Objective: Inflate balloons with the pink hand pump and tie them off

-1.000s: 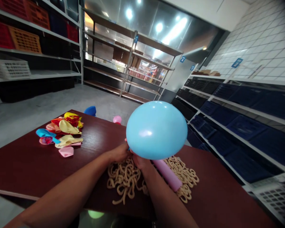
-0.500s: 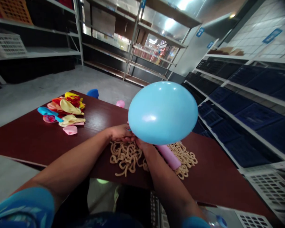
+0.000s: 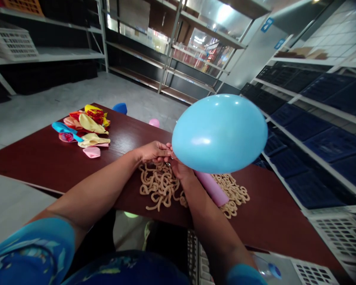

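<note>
A large inflated light-blue balloon (image 3: pixel 221 132) lies sideways in the air over the table, its neck end toward my hands. My left hand (image 3: pixel 156 152) is closed, with thumb and fingers pinched at that neck. Partly behind the balloon, my right hand (image 3: pixel 180 168) is closed against the same end; most of its fingers are hidden. Something small and shiny shows between the hands, too small to name. Below them lies a heap of tan, curly, cord-like pieces (image 3: pixel 160 185). Beside my right forearm a pink cylinder (image 3: pixel 215 190) rests against a second tan heap (image 3: pixel 235 194).
Several limp balloons (image 3: pixel 90 123) lie on the dark red table (image 3: pixel 47 158) at left. Beyond its far edge are a blue balloon (image 3: pixel 120 108) and a pink balloon (image 3: pixel 154 122). Shelves with dark blue crates (image 3: pixel 329 144) line the right. A plastic bottle (image 3: pixel 267 269) is at lower right.
The balloon appears farther right and slightly higher, while the whole view has shifted a little. My hands stay together at its neck, with the left fingers now showing more clearly.
</note>
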Available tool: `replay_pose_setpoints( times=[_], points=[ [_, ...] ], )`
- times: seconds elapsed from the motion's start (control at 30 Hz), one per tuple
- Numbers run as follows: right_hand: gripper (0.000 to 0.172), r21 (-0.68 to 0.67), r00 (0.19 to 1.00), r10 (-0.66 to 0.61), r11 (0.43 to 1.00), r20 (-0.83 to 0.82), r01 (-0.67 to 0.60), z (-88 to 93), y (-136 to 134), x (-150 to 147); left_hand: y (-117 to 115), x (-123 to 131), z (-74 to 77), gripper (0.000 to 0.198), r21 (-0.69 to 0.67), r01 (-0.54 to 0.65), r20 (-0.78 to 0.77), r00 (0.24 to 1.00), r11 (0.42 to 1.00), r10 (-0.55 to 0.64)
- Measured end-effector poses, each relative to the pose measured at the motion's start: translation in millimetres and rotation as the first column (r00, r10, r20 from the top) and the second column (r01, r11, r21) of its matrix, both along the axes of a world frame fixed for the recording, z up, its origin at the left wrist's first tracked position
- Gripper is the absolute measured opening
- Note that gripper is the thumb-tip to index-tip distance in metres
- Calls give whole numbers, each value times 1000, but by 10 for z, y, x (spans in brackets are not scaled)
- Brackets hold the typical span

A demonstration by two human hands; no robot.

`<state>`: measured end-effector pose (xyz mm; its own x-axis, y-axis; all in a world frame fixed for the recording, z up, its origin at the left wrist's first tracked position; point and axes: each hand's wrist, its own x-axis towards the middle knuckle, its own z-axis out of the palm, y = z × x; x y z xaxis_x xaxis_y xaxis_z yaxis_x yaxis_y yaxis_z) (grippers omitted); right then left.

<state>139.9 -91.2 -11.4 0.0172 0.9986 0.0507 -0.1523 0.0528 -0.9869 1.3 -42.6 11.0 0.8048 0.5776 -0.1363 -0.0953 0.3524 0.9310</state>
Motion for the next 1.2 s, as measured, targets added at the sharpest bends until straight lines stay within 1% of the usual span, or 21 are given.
replay_pose_setpoints(
  times=[0.07,0.1,0.13,0.2,0.27,0.33,0.37,0.43,0.47,0.53,0.57,0.6,0.63,0.7,0.73,0.77,0.8,0.87,0.93,1.07,1.2],
  points=[
    [27,9,997,-6,1000,-82,7,2,-14,-15,10,5,-7,17,26,-43,6,999,999,43],
    [29,9,997,6,1000,-83,-5,11,-27,-13,22,7,-13,17,16,-71,33,997,997,70],
    [31,6,999,15,1000,-29,-15,28,-45,-1,39,6,-19,16,-8,-104,76,992,995,104],
    [30,38,984,15,999,178,-22,89,-89,54,89,-1,-34,14,-85,-176,177,966,981,189],
    [25,121,910,16,990,415,-73,176,-135,142,151,-15,-56,12,-173,-241,264,923,955,281],
    [21,176,805,90,956,587,-235,262,-170,237,212,-29,-86,11,-249,-271,316,885,930,342],
    [21,171,748,149,927,647,-333,298,-182,278,237,-34,-103,11,-276,-274,332,872,921,360],
    [22,120,632,257,863,731,-490,347,-198,336,272,-38,-134,11,-315,-268,354,857,911,374],
    [20,95,585,289,838,758,-537,361,-204,352,281,-37,-145,11,-329,-260,360,854,908,376],
    [13,84,557,310,817,770,-570,376,-215,362,285,-31,-152,10,-355,-246,368,850,902,377],
    [11,99,586,309,822,749,-560,380,-220,360,280,-28,-148,10,-367,-238,373,848,899,377],
    [12,134,647,292,841,704,-525,382,-223,354,271,-24,-138,10,-376,-232,378,845,897,377],
    [13,182,734,255,869,630,-459,383,-224,348,259,-21,-123,10,-381,-230,382,842,895,380],
    [14,266,903,143,926,406,-267,374,-216,330,227,-14,-88,9,-386,-233,375,845,893,382],
    [14,282,956,75,946,282,-158,365,-204,320,209,-10,-72,9,-385,-235,365,849,892,381],
    [14,282,985,1,958,170,-50,354,-189,310,192,-7,-58,9,-384,-234,354,856,893,377],
    [14,270,994,-68,962,82,43,342,-170,299,176,-4,-48,9,-382,-226,343,866,896,365],
    [17,246,982,-188,951,-17,186,318,-131,277,149,2,-41,8,-372,-193,328,888,908,323],
    [19,248,967,-253,935,-41,255,300,-103,258,128,10,-46,9,-357,-154,310,911,921,272],
    [20,246,976,-211,945,-47,216,279,-92,237,81,33,-58,12,-332,-105,276,940,937,203],
    [17,225,980,-129,961,-149,160,273,-98,262,34,60,-63,17,-301,7,329,939,954,97]
  ],
)
